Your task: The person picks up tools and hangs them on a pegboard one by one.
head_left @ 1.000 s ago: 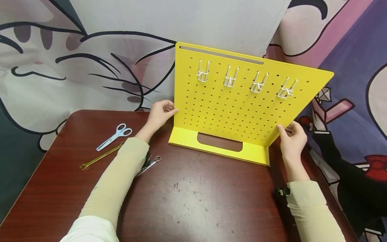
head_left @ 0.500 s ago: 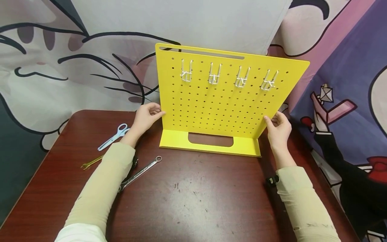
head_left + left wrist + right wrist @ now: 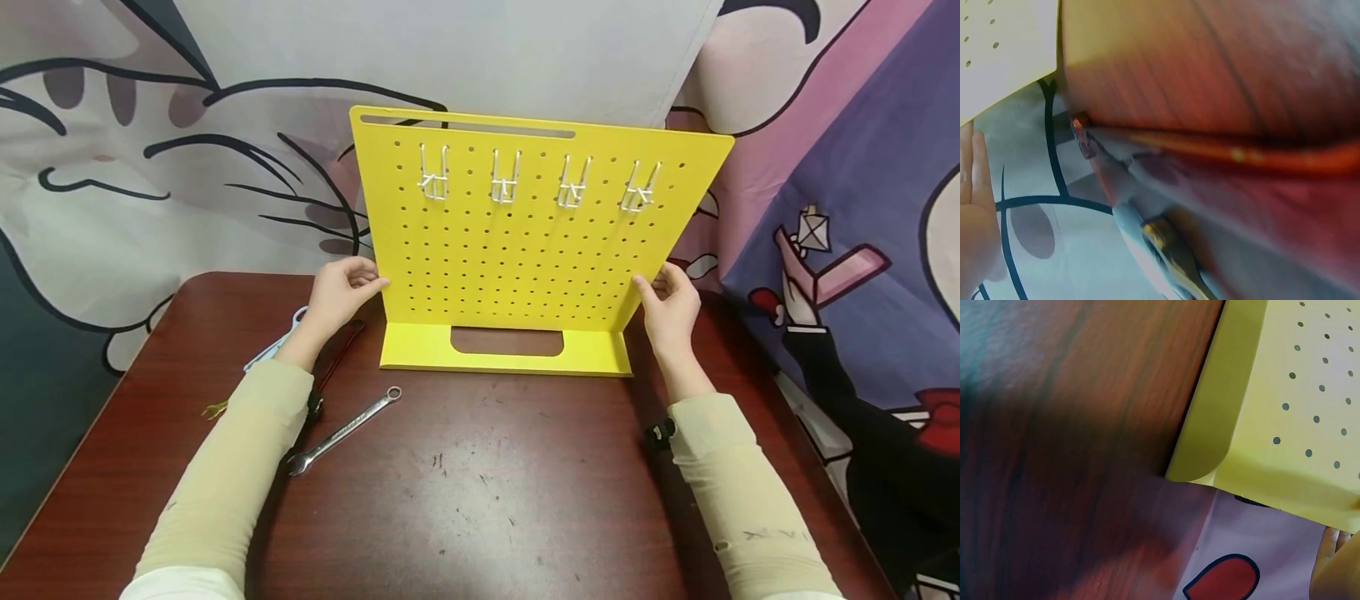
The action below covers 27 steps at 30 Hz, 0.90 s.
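A yellow pegboard [image 3: 517, 279] on a flat foot stands at the back of the table, its face tilted slightly toward me. Several white wire hooks [image 3: 432, 185] hang along its upper part. My left hand [image 3: 339, 290] pinches its left edge, thumb in front and fingers behind. At the opposite edge, my right hand [image 3: 670, 310] grips the board the same way. The left wrist view shows a corner of the pegboard [image 3: 1010, 56] with part of the left hand [image 3: 977, 212] under it. Mostly cut off in the right wrist view, the right hand [image 3: 1335, 565] sits by the board's edge.
A silver combination wrench [image 3: 345, 430] lies left of the middle of the table [image 3: 480, 500]. Light blue scissors [image 3: 266, 353], a gold wrench [image 3: 215, 409] and a thin red tool [image 3: 339, 358] are partly covered by the left arm. A printed cloth [image 3: 255, 167] hangs behind.
Both hands have shifted the pegboard to the left and turned it to face me more squarely. The left arm now uncovers the silver wrench and hides more of the scissors and gold wrench.
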### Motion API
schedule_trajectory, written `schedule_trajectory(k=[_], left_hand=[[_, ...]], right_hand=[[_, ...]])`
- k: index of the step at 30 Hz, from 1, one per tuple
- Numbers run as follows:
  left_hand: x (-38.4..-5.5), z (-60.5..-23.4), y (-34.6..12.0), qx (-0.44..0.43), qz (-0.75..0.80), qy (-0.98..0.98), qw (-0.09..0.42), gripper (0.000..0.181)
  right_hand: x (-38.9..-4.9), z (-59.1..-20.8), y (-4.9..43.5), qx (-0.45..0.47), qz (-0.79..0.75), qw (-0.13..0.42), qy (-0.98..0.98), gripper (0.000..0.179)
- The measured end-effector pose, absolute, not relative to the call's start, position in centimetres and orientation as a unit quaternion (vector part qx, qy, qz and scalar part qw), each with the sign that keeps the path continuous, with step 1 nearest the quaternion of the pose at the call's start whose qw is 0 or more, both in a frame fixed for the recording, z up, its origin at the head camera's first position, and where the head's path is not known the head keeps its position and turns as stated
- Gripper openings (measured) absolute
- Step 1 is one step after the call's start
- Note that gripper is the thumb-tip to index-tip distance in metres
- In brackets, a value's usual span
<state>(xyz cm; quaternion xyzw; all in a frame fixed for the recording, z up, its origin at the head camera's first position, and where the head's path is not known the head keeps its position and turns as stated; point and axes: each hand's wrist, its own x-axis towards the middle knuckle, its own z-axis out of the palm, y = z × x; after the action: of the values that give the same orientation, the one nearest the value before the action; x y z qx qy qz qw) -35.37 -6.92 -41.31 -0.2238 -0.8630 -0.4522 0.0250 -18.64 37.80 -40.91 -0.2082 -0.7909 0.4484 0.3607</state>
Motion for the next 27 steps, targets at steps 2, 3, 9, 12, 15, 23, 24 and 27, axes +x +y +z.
schedule_trajectory(k=[2,3,9,12,15,23,24,27], left_hand=[[-35.4,-41.2,-7.3,-0.226,-0.445,-0.866,0.026,0.024],[-35.4,-41.2,-7.4,-0.228,-0.443,-0.867,0.028,0.024],[-35.3,-40.7,-8.7,-0.231,-0.434,-0.87,0.039,0.023],[-35.3,-40.7,-9.5,-0.225,-0.435,-0.871,0.044,0.024],[-35.4,-40.7,-10.2,-0.22,-0.436,-0.871,0.049,0.024],[-35.4,-40.6,-11.8,-0.206,-0.43,-0.877,0.062,0.025],[-35.4,-40.6,-11.9,-0.204,-0.431,-0.877,0.062,0.025],[-35.3,-40.6,-11.8,-0.198,-0.433,-0.877,0.064,0.025]], right_hand=[[-18.9,-40.8,37.6,-0.206,0.443,0.36,-0.795,0.032],[-19.0,-40.8,37.5,-0.205,0.441,0.36,-0.796,0.031],[-19.6,-40.8,36.7,-0.2,0.441,0.35,-0.802,0.031],[-20.0,-40.8,36.1,-0.197,0.448,0.348,-0.8,0.031],[-20.2,-40.8,35.4,-0.191,0.456,0.346,-0.797,0.031],[-20.3,-40.9,33.7,-0.187,0.455,0.346,-0.799,0.03],[-20.3,-41.0,33.5,-0.186,0.455,0.346,-0.799,0.03],[-20.3,-41.1,33.5,-0.183,0.46,0.345,-0.798,0.03]])
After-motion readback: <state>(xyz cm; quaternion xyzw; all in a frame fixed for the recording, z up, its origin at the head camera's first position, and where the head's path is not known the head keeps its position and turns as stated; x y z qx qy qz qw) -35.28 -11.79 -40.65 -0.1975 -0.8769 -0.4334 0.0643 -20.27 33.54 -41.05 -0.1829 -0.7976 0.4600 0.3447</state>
